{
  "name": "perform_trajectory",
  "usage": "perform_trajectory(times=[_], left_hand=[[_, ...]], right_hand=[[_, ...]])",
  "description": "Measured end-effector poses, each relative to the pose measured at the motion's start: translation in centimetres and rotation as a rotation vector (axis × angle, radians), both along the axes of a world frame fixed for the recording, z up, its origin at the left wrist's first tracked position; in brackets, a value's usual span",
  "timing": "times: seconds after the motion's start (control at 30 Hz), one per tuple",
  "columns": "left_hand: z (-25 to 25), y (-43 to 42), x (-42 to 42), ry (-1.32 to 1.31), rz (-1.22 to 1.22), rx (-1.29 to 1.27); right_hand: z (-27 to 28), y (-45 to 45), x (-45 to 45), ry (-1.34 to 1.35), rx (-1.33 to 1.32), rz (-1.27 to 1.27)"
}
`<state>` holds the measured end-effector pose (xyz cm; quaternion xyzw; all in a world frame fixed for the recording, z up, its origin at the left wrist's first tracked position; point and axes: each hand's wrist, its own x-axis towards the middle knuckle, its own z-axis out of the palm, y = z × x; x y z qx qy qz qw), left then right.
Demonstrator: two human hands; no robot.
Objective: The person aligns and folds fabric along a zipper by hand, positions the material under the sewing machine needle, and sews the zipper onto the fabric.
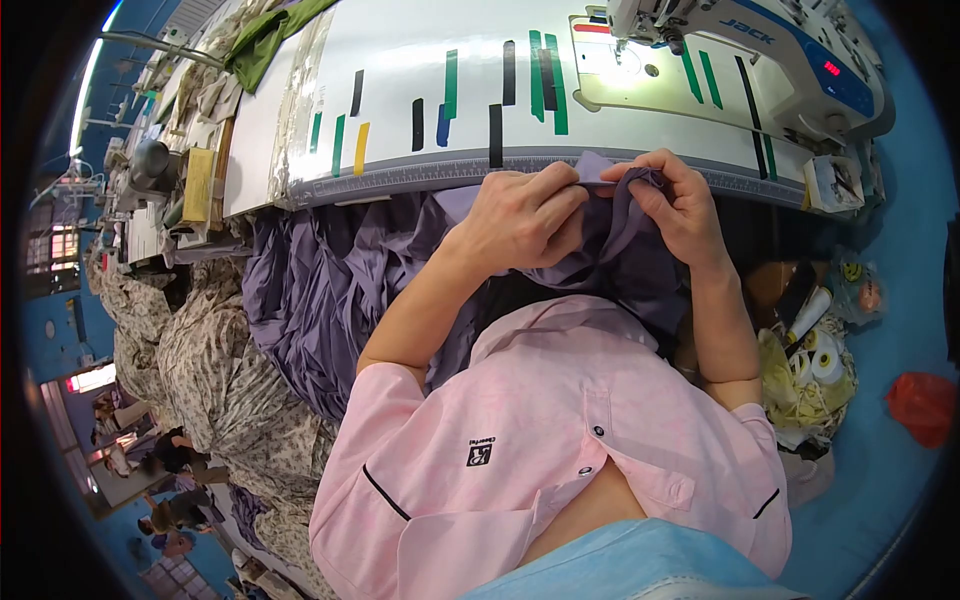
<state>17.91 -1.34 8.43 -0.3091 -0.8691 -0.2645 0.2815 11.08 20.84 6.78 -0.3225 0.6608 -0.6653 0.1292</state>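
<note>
Purple fabric (315,275) hangs off the front edge of the sewing table (380,60) and spreads over my lap. My left hand (530,215) has its fingers curled closed on a lighter edge of this cloth, just at the table's edge. Beside it, my right hand (675,200) pinches a folded, bunched part of the same fabric between thumb and fingers. A small lilac flap stands up between the two hands. Behind them is the sewing machine (750,40), its lamp lit over the needle plate (640,85). Some of the fabric is hidden behind my hands and forearms.
A ruler strip (400,178) runs along the table's front edge, with coloured tape strips (450,85) behind it. Floral fabric (200,350) is heaped at left, and green cloth (265,45) lies at back left. A bag with thread cones (820,365) stands at right.
</note>
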Motion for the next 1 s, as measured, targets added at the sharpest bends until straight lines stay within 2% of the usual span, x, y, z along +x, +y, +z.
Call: perform_trajectory(times=[0.07, 0.2, 0.3, 0.4, 0.5, 0.57, 0.6, 0.67, 0.8, 0.9, 1.0], left_hand=[[0.3, 0.3, 0.0, -0.042, -0.022, 0.093], [-1.2, 1.5, 0.0, -0.193, 0.177, 0.315], [-0.9, 2.2, -0.2, -0.331, 0.209, 0.532], [0.0, 1.2, -0.5, -0.590, 0.125, 0.457], [-0.8, 0.5, -1.0, -0.635, 0.062, 0.440], [-1.0, 0.4, -1.2, -0.775, 0.091, 0.547], [-1.1, 0.4, -1.3, -0.845, 0.106, 0.602], [-1.7, 0.0, -1.5, -0.811, 0.092, 0.700], [-2.3, -0.9, -1.6, -0.875, 0.137, 0.869], [-2.1, -1.3, -1.6, -0.868, 0.151, 0.919], [-1.4, -1.7, -1.5, -0.832, 0.225, 0.859]], right_hand=[[0.4, -0.4, 0.3, 0.073, 0.036, -0.039], [1.1, -0.6, 0.3, 0.106, 0.088, -0.063], [1.1, -0.3, 0.1, 0.106, 0.149, -0.064], [1.2, 0.5, -0.4, 0.072, 0.240, -0.022], [1.2, 0.2, -0.4, 0.048, 0.163, -0.024], [1.0, -0.6, -0.2, 0.072, 0.037, -0.050], [1.1, -0.5, -0.3, 0.059, 0.093, -0.071], [1.6, 0.1, -0.7, 0.035, 0.204, -0.113], [1.1, 1.4, -1.3, -0.227, -0.051, -0.069], [1.6, 1.8, -1.1, -0.240, -0.088, -0.060], [2.2, 1.9, -0.6, -0.165, -0.076, -0.109]])
